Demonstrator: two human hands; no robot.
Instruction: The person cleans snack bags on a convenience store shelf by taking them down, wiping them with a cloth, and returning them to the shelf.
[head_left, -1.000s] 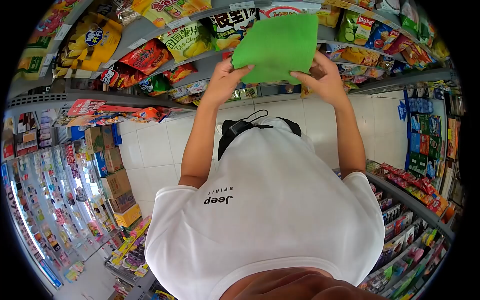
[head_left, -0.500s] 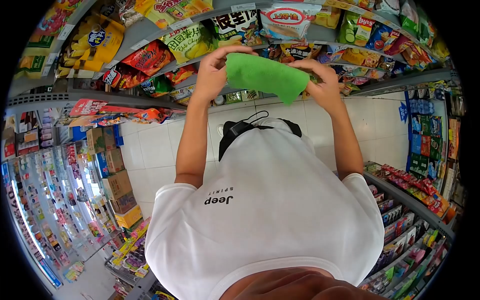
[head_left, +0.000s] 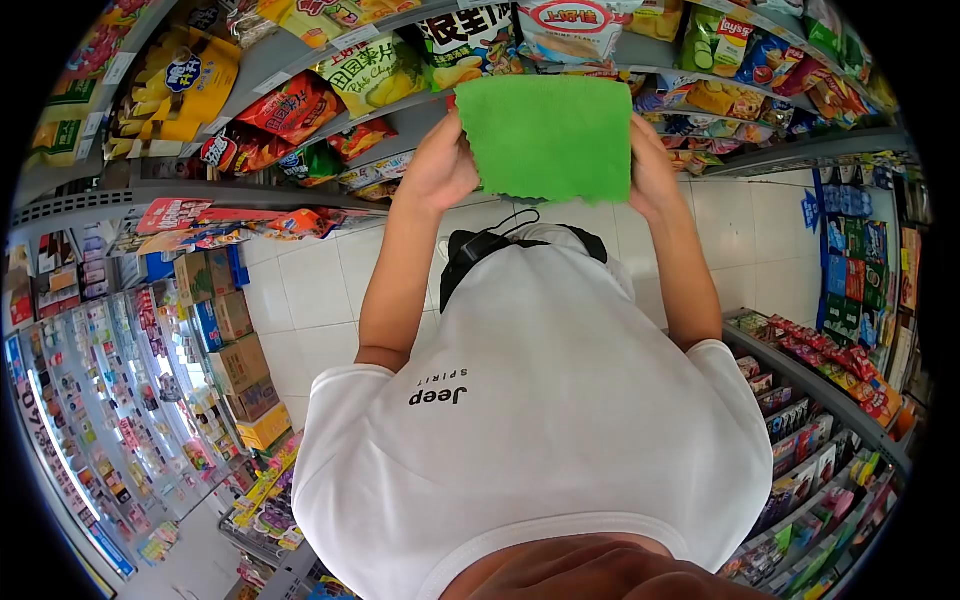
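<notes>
Green cloth held open between two hands

The green cloth point(head_left: 547, 140) is plain and bright, roughly a rectangle, with a fairly straight top edge and a wavy bottom edge. It is in the air in front of the shelf point(head_left: 650, 52) with snack bags point(head_left: 370, 75), and it lies almost level between the hands. Half a second ago it was a narrower, folded band, sloping down to the right; now it shows a wider face, and the hands are more even in height. The left hand point(head_left: 443, 170) holds its left side and the right hand point(head_left: 652, 172) its right side. Both hands are curled, well apart; most fingers are hidden behind the cloth, so I cannot tell their exact grip. Both forearms reach forward, elbows a little bent.
</notes>
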